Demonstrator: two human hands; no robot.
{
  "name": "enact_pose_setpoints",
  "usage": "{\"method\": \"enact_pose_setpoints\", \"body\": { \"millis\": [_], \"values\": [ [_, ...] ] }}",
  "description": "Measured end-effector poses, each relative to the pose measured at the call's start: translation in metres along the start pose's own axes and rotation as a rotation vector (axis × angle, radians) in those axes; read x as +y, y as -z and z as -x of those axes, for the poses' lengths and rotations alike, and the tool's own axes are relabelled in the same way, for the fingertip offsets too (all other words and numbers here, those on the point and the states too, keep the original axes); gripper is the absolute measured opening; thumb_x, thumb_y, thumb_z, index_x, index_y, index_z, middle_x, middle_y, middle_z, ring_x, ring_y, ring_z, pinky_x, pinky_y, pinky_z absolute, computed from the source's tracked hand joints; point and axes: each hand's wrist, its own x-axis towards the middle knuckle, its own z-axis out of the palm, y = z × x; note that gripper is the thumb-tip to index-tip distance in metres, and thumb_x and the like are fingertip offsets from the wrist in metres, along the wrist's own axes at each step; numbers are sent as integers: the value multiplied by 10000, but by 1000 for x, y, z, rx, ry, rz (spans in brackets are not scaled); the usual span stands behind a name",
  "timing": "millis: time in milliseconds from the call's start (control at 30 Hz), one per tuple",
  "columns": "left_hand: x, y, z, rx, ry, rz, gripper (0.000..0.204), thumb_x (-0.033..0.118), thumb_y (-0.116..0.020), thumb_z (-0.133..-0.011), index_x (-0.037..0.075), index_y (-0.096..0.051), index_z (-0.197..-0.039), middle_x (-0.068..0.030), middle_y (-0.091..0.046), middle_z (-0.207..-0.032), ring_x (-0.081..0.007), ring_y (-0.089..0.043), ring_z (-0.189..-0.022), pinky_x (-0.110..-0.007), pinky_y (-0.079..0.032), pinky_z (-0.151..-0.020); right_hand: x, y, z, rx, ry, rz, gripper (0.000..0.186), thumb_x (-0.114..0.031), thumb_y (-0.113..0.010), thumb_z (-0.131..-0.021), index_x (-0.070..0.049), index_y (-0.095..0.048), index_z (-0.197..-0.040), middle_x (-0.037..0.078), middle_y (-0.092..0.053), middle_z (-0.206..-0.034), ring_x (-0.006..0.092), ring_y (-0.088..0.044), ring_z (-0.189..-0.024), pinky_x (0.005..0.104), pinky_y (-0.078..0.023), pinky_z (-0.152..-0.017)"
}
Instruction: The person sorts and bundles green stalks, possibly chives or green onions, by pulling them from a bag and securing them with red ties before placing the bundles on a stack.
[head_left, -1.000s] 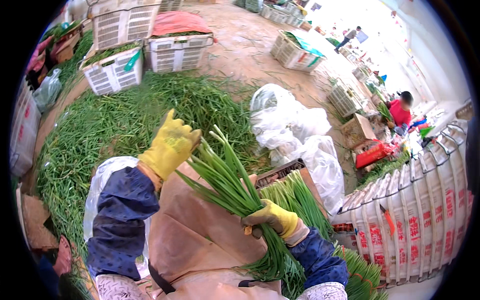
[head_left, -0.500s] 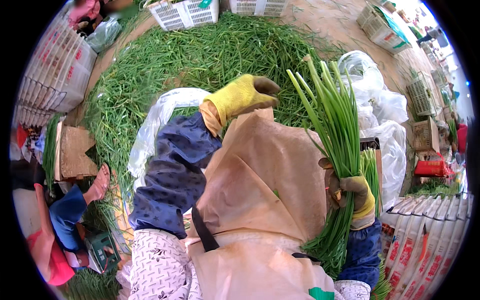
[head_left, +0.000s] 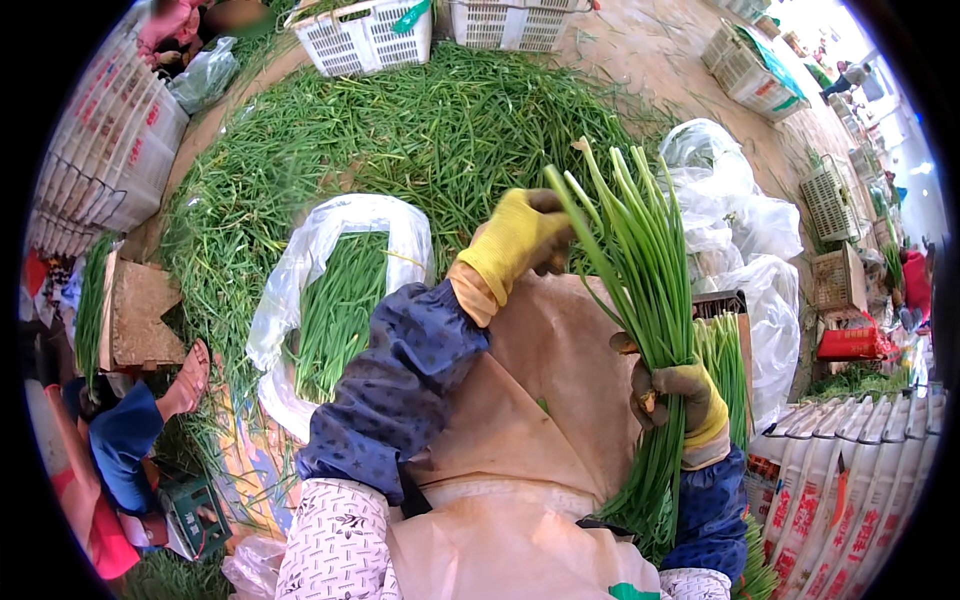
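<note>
A broad heap of loose green leaves (head_left: 240,200) covers the floor (head_left: 615,60) in front of you. Your tan apron (head_left: 500,400) spreads below it, with an open plastic bag (head_left: 412,225) of greens to its left and crumpled white plastic (head_left: 765,222) to its right. A bunch of long green stalks (head_left: 650,280) stands nearly upright over the apron's right side, paler ends up, leafy ends hanging down. Your right hand (head_left: 688,395), gloved in yellow with a dark palm, grips the bunch's lower part. Your left hand (head_left: 520,235), gloved alike, is at the bunch's upper left, fingers curled by the outermost stalk (head_left: 557,185); whether they pinch it cannot be told. Should your right grip loosen, the bunch could slip or fan apart; too tight a squeeze might bruise the leaves. A sharp tug from the left could snap that stalk or drag out its neighbours.
</note>
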Motion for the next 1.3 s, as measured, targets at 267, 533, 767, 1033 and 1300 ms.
{"method": "enact_pose_setpoints", "body": {
  "millis": [267, 533, 767, 1033, 1300],
  "values": [
    [-30, 24, 19, -385, -300, 705, 665, 387, -543, -908, 68, -295, -1436, -175, -471, -1335, -307, -541, -1152, -472, -446, -971, -5, -5, -1, 81, -103, 243, 325, -61, -650, -741, 57, -604, -1040, 94, -627, -690, 130, -591, -551, 223, -443, -467],
    [-26, -1, 9, -368, -164, 822, 541, 402, -604, -886, 78, -469, -1299, -162, -562, -1224, -313, -587, -1079, -455, -464, -952, 12, -22, -19, 59, -184, 572, 227, -46, -666, -760, 14, -631, -976, 74, -678, -769, 131, -643, -674, 257, -517, -616],
    [-15, 3, 14, -473, -221, 714, 614, 278, -602, -854, 8, -379, -1359, -153, -610, -1112, -304, -625, -977, -436, -504, -881, 10, -26, -22, -85, -157, 769, 300, -50, -677, -753, 15, -615, -1039, 54, -665, -803, 105, -624, -732, 261, -510, -684],
    [-11, 8, 25, -432, -209, 666, 625, 135, -660, -828, -3, -361, -1358, -136, -640, -947, -223, -638, -825, -338, -523, -753, -57, -30, -53, 110, 500, 842, 419, -165, -580, -878, 9, -523, -1254, 89, -617, -1028, 158, -588, -850, 270, -484, -737],
    [-7, -1, 31, -390, -262, 519, 379, 40, -641, -773, 11, -562, -1142, -142, -637, -971, -261, -647, -825, -375, -543, -789, -88, -93, -94, -16, 77, 770, 323, -123, -672, -807, 35, -619, -1084, 77, -647, -899, 80, -579, -723, 226, -458, -585]
  ]
}}
